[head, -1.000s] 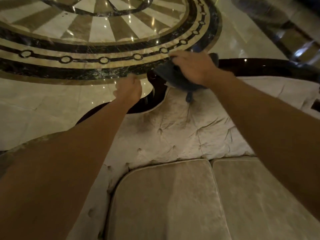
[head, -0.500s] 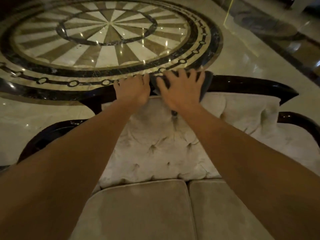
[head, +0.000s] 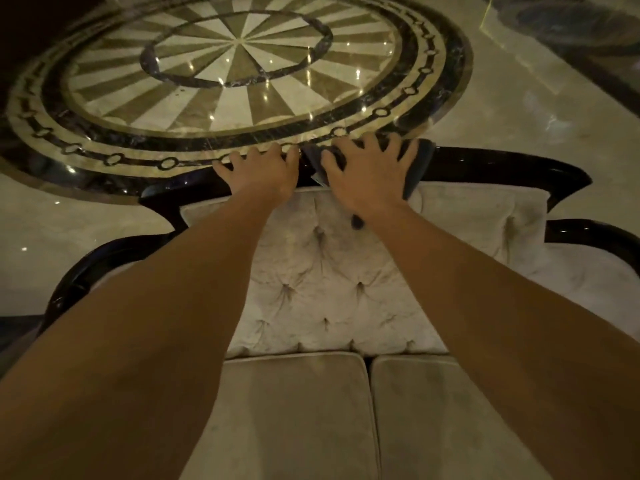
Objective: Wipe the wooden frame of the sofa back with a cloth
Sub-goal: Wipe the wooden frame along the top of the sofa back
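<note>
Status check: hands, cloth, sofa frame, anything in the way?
Right hand spread flat on cloth. Left hand bare on frame. Nothing in the way.

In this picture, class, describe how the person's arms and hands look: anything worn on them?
Both forearms are bare, no sleeves in view. The left hand and right hand wear no gloves; no watch, ring or bracelet shows, though the light is dim.

**Dim, warm light with floor glare**

The scene is dim and yellow-brown. Small bright specks of glare dot the polished floor [head: 242, 81], and the dark glossy frame [head: 502, 164] carries thin highlights. Both forearms look dark and soft at the lower edges. Wide-angle distortion bends the frame and floor pattern; the far corners fall into shadow.
</note>
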The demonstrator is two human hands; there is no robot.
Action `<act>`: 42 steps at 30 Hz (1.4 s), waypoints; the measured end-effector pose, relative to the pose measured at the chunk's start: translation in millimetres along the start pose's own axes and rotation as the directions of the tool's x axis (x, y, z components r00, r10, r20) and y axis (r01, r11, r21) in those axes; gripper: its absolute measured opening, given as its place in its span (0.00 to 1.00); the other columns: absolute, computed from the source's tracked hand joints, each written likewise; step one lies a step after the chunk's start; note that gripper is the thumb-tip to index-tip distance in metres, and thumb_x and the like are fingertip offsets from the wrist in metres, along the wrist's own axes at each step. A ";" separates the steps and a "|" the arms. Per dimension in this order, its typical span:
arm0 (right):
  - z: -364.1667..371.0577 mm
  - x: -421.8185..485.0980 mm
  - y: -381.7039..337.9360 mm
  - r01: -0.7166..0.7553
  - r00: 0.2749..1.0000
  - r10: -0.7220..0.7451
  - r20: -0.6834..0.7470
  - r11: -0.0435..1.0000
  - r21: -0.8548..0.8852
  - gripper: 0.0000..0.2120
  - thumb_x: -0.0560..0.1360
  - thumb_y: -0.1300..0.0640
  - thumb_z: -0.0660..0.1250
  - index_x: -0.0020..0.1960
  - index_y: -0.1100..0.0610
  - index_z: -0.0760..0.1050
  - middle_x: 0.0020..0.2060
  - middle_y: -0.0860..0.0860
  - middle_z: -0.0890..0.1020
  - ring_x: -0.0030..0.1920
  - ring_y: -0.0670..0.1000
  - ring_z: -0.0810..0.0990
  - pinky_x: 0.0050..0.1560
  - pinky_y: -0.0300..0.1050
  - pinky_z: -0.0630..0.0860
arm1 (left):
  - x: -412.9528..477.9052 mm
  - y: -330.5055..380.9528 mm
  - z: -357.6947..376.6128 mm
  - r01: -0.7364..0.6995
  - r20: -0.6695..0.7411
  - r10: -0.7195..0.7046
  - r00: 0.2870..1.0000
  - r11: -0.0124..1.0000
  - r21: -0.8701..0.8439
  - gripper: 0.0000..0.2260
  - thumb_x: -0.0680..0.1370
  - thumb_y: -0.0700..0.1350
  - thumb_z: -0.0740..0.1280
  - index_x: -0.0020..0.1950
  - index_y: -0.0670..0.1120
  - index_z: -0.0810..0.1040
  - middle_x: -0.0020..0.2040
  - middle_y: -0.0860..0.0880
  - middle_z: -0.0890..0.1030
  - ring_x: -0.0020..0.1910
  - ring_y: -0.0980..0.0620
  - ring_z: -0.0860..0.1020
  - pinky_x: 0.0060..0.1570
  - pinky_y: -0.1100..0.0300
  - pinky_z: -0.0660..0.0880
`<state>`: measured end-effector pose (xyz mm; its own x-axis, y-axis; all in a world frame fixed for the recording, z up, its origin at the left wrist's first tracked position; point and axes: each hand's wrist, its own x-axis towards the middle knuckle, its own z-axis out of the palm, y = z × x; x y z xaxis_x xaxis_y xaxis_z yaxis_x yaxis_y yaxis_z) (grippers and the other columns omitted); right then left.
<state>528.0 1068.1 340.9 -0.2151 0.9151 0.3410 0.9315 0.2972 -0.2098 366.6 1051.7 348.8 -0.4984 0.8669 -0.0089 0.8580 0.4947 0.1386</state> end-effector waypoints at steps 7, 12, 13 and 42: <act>-28.7 11.7 138.8 -0.368 0.929 0.368 0.027 0.930 -0.017 0.26 0.77 0.35 0.45 0.62 0.47 0.72 0.68 0.60 0.74 0.70 0.67 0.65 0.72 0.73 0.53 | 6.7 -2.9 4.0 -0.056 0.001 0.056 0.998 0.998 -0.037 0.30 0.78 0.64 0.41 0.73 0.53 0.67 0.75 0.40 0.66 0.75 0.32 0.55 0.69 0.29 0.42; 3.2 10.7 39.4 -0.289 0.956 0.291 -0.028 0.956 0.048 0.22 0.77 0.39 0.48 0.61 0.43 0.74 0.71 0.57 0.72 0.76 0.69 0.57 0.72 0.74 0.39 | 2.7 1.0 7.1 -0.050 -0.023 0.050 0.998 0.999 0.006 0.31 0.78 0.64 0.41 0.72 0.53 0.68 0.74 0.40 0.68 0.74 0.33 0.58 0.68 0.29 0.44; 9.5 7.3 24.1 -0.181 0.983 0.182 -0.037 0.983 0.041 0.21 0.78 0.39 0.49 0.62 0.43 0.74 0.70 0.55 0.74 0.75 0.68 0.60 0.72 0.72 0.40 | 2.1 0.9 7.6 -0.051 -0.029 0.051 0.998 0.999 0.010 0.31 0.78 0.64 0.41 0.72 0.53 0.69 0.73 0.40 0.69 0.74 0.33 0.59 0.68 0.29 0.44; -21.8 14.2 356.8 -0.168 0.983 0.185 -0.013 0.918 0.359 0.19 0.82 0.43 0.54 0.58 0.53 0.78 0.50 0.57 0.82 0.50 0.60 0.79 0.54 0.55 0.74 | -134.3 339.5 70.9 -0.501 -0.046 0.518 0.854 0.844 0.192 0.35 0.78 0.61 0.58 0.78 0.42 0.56 0.78 0.35 0.57 0.76 0.29 0.51 0.72 0.33 0.46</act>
<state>863.6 1181.2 290.9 -0.0349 0.9506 0.3086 0.7863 0.2166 -0.5786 733.6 1107.5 326.8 0.0130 0.9938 0.1100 0.9976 -0.0055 -0.0686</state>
